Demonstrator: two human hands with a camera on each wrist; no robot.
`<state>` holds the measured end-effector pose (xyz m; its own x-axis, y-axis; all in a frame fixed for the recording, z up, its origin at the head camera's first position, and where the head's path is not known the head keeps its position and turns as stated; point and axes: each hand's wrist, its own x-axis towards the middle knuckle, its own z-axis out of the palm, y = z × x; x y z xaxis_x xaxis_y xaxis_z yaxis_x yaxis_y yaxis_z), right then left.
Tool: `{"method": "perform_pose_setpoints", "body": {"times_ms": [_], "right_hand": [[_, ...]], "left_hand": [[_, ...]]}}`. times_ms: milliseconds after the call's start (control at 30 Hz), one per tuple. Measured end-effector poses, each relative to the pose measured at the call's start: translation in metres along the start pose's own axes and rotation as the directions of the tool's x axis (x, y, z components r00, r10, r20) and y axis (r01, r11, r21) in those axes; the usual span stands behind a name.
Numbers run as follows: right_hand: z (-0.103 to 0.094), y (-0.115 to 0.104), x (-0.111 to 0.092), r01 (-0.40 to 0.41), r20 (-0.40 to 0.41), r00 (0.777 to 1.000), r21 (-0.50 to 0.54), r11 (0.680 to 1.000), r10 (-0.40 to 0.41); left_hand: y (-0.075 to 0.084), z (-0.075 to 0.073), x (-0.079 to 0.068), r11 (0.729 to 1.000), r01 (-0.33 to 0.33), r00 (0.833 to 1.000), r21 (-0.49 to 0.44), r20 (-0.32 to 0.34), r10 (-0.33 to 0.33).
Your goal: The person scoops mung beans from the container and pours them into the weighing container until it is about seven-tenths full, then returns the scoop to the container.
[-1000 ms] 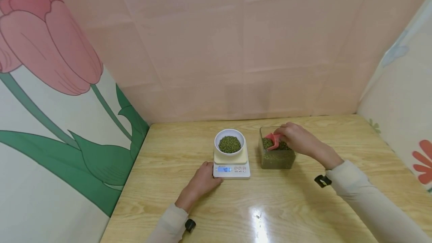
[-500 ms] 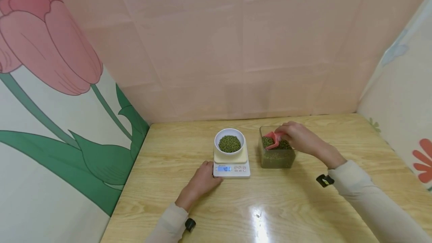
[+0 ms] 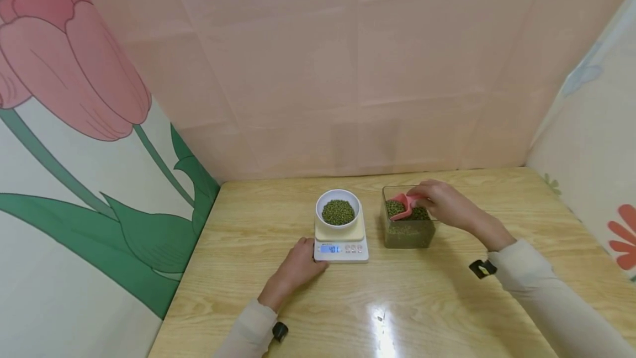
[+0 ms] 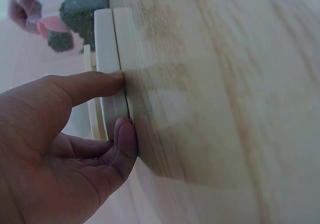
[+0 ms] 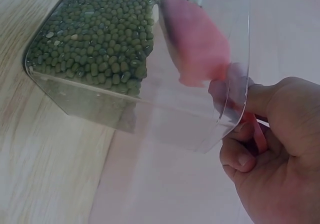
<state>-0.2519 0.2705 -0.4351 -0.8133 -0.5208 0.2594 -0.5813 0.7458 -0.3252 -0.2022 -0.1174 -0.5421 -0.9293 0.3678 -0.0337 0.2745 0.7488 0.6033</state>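
Note:
My right hand (image 3: 444,201) pinches the handle of a pink scoop (image 3: 403,207) at the rim of a clear plastic box (image 3: 408,236). Mung beans (image 5: 107,39) partly fill this box, and the scoop's bowl carries some too. In the right wrist view, the pink scoop (image 5: 197,41) shows through the clear wall, above the beans. My left hand (image 3: 297,264) holds the front left corner of a white kitchen scale (image 3: 342,256), its thumb and fingers at the scale's edge (image 4: 107,49) in the left wrist view. A white bowl (image 3: 318,211) of mung beans sits on the scale, whose lit display reads about 401.
Box and scale stand side by side on a wood-grain table (image 3: 248,220), a narrow gap between them. A pink sheet (image 3: 298,70) hangs behind the table. Flower-printed panels (image 3: 59,225) flank both sides.
My right hand has drawn slightly back to the right, and the scoop has risen a little out of the beans with a load in it. The left hand stays put; the reading is unchanged.

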Motion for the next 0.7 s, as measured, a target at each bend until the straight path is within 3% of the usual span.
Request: {"method": "perform_pose_setpoints", "body": {"times_ms": [700], "right_hand": [[0.005,0.012,-0.014,-0.032,-0.073,0.997,0.044,0.999,0.035]], "left_hand": [[0.001,-0.001,-0.001,1.000,0.013,1.000,-0.020,0.000,-0.013]]}}
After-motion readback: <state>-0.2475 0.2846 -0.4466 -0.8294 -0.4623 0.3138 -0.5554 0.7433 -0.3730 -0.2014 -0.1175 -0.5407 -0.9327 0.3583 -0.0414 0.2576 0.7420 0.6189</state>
